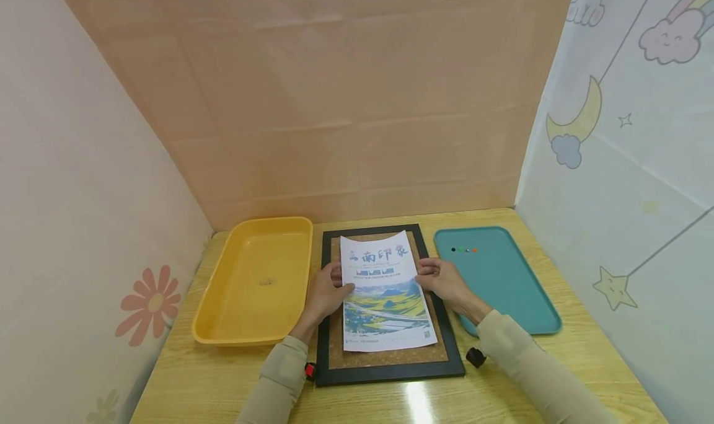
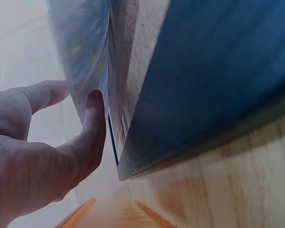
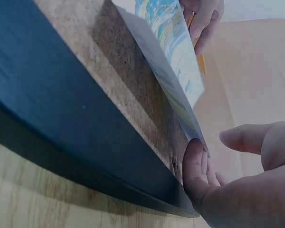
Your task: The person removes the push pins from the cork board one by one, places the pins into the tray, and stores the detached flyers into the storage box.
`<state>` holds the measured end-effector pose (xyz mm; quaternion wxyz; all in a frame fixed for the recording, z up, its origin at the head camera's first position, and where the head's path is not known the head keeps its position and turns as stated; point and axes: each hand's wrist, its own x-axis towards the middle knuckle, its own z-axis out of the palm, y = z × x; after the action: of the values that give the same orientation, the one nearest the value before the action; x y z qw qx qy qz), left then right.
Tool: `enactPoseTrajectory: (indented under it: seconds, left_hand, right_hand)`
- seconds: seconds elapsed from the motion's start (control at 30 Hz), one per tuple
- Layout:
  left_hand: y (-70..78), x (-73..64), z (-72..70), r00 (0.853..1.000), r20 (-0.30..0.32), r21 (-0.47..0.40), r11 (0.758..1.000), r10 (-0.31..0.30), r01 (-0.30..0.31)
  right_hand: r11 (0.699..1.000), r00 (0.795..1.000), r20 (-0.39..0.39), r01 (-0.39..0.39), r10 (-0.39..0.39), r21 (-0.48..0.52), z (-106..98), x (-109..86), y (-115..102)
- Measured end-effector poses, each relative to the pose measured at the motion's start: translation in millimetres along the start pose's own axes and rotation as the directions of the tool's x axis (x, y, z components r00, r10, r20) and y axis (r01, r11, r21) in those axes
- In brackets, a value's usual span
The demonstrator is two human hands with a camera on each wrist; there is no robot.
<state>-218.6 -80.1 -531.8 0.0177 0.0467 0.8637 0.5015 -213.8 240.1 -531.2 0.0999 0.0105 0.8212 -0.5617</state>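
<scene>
A printed poster sheet [image 1: 385, 306] with a landscape and Chinese lettering is over a black-framed cork board [image 1: 390, 360], its edges lifted and bowed. My left hand [image 1: 326, 292] pinches the sheet's left edge, thumb on the printed side. In the left wrist view, fingers [image 2: 95, 123] curve round that edge close over the cork. At the opposite edge is my right hand [image 1: 446, 282]. Its fingers [image 3: 197, 166] touch the paper's edge from the board side, while the thumb [image 3: 247, 138] stands apart from the sheet in the right wrist view.
Left of the board is a yellow tray [image 1: 251, 281] with a small mark on its floor. A teal tray [image 1: 507, 287] stands on the right, bearing several tiny coloured pieces [image 1: 467, 250]. Curtain-like walls surround the wooden table [image 1: 223, 380] at the back and sides.
</scene>
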Motion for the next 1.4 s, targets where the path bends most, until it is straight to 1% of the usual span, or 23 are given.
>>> enactPoseTrajectory:
  seconds: [0.23, 0.57, 0.8, 1.03, 1.2, 1.4]
  left_hand:
    - [-0.3, 0.3, 0.4, 0.999, 0.001, 0.011, 0.999, -0.046, 0.046]
    - [-1.2, 0.3, -0.3, 0.999, -0.001, 0.014, 0.999, -0.051, 0.051]
    - [0.6, -0.3, 0.4, 0.997, -0.022, 0.03, 0.997, -0.072, 0.072]
    - [-0.5, -0.4, -0.5, 0.998, -0.016, 0.035, 0.997, -0.063, 0.064]
    - [0.9, -1.3, -1.5, 0.998, -0.014, 0.038, 0.998, -0.057, 0.057]
    - [2.9, -2.1, -3.3, 0.999, -0.013, 0.031, 0.998, -0.049, 0.049]
  right_hand:
    - [1.0, 1.0, 0.003, 0.004, -0.004, 0.002, 1.1, 1.1, 1.5]
    - [0.999, 1.0, 0.003, -0.021, 0.021, 0.025, 5.1, 1.7, 1.8]
    - [0.999, 1.0, 0.007, -0.021, 0.02, 0.029, 6.2, 2.6, 2.5]
    - [0.999, 1.0, 0.007, -0.029, 0.028, 0.035, 6.1, 3.0, 3.5]
    - [0.998, 1.0, 0.002, -0.019, 0.019, 0.052, 5.8, 2.0, 4.4]
    - [0.999, 1.0, -0.008, -0.005, 0.005, 0.043, 4.0, -1.4, 2.7]
